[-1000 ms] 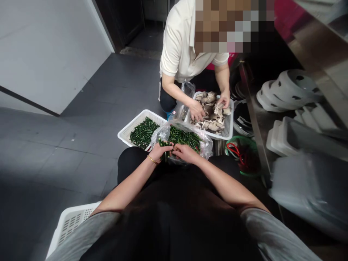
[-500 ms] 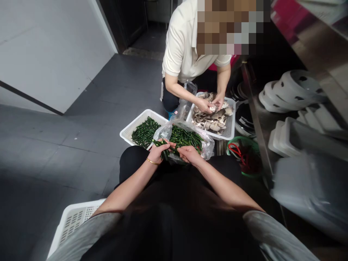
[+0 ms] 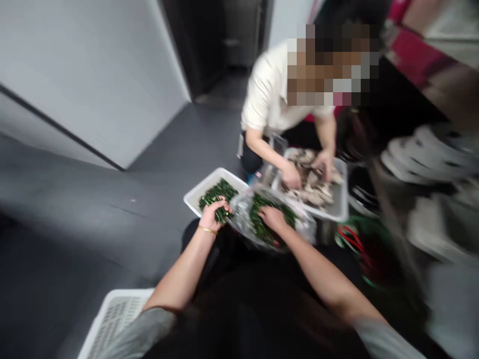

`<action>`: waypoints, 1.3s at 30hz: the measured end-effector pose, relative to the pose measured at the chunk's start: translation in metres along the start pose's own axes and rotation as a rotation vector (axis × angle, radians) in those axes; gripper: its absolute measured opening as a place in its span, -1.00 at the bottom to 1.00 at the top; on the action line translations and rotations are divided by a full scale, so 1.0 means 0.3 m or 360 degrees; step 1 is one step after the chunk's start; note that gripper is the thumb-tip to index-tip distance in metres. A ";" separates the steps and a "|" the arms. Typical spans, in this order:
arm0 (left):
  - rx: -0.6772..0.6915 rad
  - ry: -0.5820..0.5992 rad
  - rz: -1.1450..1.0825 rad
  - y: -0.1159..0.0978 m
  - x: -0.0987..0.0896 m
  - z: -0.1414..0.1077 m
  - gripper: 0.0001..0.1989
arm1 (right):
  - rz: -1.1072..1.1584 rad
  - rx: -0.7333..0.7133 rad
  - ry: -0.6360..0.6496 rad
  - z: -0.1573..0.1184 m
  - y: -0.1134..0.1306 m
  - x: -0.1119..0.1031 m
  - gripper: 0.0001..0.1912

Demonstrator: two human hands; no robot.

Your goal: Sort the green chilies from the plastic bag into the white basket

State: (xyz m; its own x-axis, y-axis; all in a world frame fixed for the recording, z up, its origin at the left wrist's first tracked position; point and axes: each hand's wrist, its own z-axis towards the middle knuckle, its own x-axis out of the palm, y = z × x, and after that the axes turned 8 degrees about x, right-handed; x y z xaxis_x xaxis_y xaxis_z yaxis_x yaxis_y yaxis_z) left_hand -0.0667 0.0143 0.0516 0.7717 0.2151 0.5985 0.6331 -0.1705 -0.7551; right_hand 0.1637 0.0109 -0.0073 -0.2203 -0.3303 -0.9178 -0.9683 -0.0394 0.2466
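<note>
Green peppers are bunched in my left hand (image 3: 214, 213), which wears a gold bracelet and is at the near edge of a white basket (image 3: 192, 198) with more green peppers (image 3: 220, 190). My right hand (image 3: 272, 219) reaches into a clear plastic bag (image 3: 241, 212) of long green peppers (image 3: 258, 230); its fingertips are blurred among them, so whether it grips any is unclear. The bag lies over my lap, right of the basket.
Opposite, a person in a cream shirt (image 3: 258, 94) has both hands in a white basket (image 3: 342, 199) of torn mushrooms (image 3: 316, 192). A green basket with red handles (image 3: 354, 239) and shelves of white containers (image 3: 430, 224) are at right. Another white basket (image 3: 112, 299) sits lower left.
My hands have moved apart: the left towards the pepper basket, the right into the bag. The other person's hands have separated and lowered into the mushrooms. The view has shifted.
</note>
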 end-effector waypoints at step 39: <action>-0.0162 0.0912 0.1149 0.242 0.055 -0.157 -0.78 | 0.1559 -0.0038 0.0730 -0.260 -0.015 0.011 -0.61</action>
State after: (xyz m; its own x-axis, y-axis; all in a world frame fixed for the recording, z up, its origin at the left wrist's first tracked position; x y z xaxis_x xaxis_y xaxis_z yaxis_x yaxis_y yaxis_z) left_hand -0.0051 -0.0398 0.0191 0.8756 -0.4800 0.0538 -0.0314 -0.1677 -0.9853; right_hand 0.1764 -0.0634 0.0129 -0.8276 -0.5493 -0.1156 -0.3915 0.4172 0.8202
